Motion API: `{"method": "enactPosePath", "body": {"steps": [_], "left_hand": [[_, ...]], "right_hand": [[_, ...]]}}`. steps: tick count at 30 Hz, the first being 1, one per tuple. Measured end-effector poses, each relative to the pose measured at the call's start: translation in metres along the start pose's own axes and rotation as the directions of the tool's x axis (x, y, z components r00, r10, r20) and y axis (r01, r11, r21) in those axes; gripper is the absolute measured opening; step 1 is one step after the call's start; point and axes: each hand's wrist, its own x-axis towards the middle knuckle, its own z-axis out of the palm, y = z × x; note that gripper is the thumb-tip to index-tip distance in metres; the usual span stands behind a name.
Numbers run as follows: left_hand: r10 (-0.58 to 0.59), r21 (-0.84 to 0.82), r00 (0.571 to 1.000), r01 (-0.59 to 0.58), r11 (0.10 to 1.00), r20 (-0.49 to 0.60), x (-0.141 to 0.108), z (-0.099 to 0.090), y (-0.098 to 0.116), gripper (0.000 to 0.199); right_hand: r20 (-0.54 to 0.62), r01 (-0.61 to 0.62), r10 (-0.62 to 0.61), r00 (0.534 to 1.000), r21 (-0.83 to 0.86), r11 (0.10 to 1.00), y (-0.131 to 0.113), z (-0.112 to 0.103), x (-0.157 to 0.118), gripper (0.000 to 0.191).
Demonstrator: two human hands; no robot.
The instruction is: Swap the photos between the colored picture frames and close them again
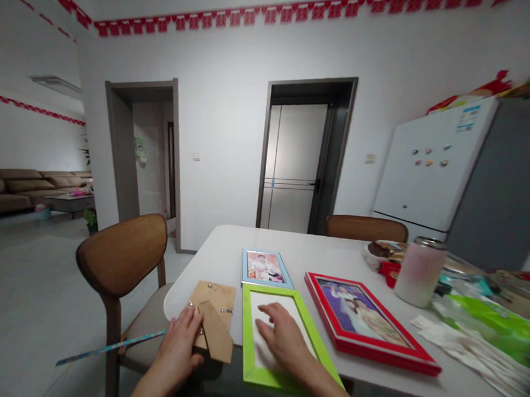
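My left hand (179,340) rests on the left edge of a brown backing board (218,297) with metal clips and a fold-out stand; its fingers are extended. Over the white inside of a green picture frame (248,334) is my right hand (280,332), fingers apart and holding nothing. The green frame lies just right of the board, near the table's front edge. Behind it lies a small light-blue frame (265,267) with a picture. A red frame (365,316) with a photo of two people lies to the right, on top of another red one.
On the white table (298,247), a pink and white bottle (420,272), green plastic packaging (489,320) and white gloves (474,357) are at the right. A brown chair (126,256) stands left, another (365,227) behind. A patterned strip (110,347) extends left of my left hand.
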Motion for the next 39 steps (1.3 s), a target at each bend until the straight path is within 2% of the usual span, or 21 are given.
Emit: {"method": "enactPosePath", "body": {"steps": [2, 5, 7, 9, 12, 16, 20, 24, 28, 34, 36, 39], "left_hand": [[-0.070, 0.100, 0.997, 0.071, 0.992, -0.012, 0.007, 0.002, -0.014, 0.071], [-0.073, 0.142, 0.996, 0.079, 0.987, -0.042, 0.013, 0.007, -0.022, 0.063], [-0.071, 0.139, 0.995, 0.079, 0.987, -0.065, 0.014, 0.007, -0.022, 0.058], [-0.073, 0.139, 0.995, 0.083, 0.987, -0.073, 0.013, 0.003, -0.017, 0.056], [-0.042, 0.125, 0.995, 0.054, 0.991, -0.091, 0.009, -0.008, 0.000, 0.055], [0.049, 0.005, 0.995, -0.049, 0.999, -0.087, 0.000, -0.017, 0.041, 0.055], [0.158, -0.216, 0.987, -0.156, 0.964, -0.005, -0.007, -0.006, 0.085, 0.057], [0.241, -0.302, 0.968, -0.209, 0.930, 0.072, -0.008, 0.010, 0.111, 0.056], [0.269, -0.288, 0.958, -0.231, 0.930, 0.102, -0.004, 0.018, 0.115, 0.048], [0.316, -0.234, 0.942, -0.284, 0.930, 0.114, -0.003, 0.020, 0.110, 0.029], [0.335, -0.244, 0.937, -0.304, 0.921, 0.096, -0.005, 0.021, 0.108, 0.031], [0.392, -0.269, 0.915, -0.356, 0.895, 0.093, -0.009, 0.020, 0.106, 0.043]], "right_hand": [[0.073, 0.090, -0.091, 0.993, 0.020, 0.996, -0.032, 0.016, -0.001, 0.034], [0.138, 0.142, -0.132, 0.982, -0.068, 0.988, -0.066, 0.041, 0.001, 0.038], [0.127, 0.132, -0.119, 0.985, -0.094, 0.987, -0.075, 0.054, 0.005, 0.040], [0.096, 0.101, -0.096, 0.991, -0.043, 0.994, -0.076, 0.058, 0.010, 0.043], [0.042, 0.081, -0.086, 0.995, 0.104, 0.991, -0.068, 0.045, 0.011, 0.049], [-0.006, 0.118, -0.119, 0.993, 0.172, 0.978, -0.043, 0.004, -0.005, 0.047], [0.044, 0.030, -0.038, 0.998, 0.152, 0.988, -0.002, -0.036, -0.030, 0.039], [0.080, -0.053, 0.045, 0.996, 0.105, 0.993, 0.035, -0.051, -0.044, 0.037], [0.097, -0.060, 0.052, 0.994, 0.090, 0.994, 0.051, -0.046, -0.046, 0.036], [0.065, -0.011, 0.012, 0.998, -0.014, 1.000, 0.052, -0.035, -0.048, 0.035], [0.067, 0.010, -0.007, 0.998, -0.041, 0.999, 0.053, -0.035, -0.047, 0.032], [0.037, 0.018, -0.015, 0.999, -0.093, 0.996, 0.059, -0.035, -0.039, 0.032]]}}
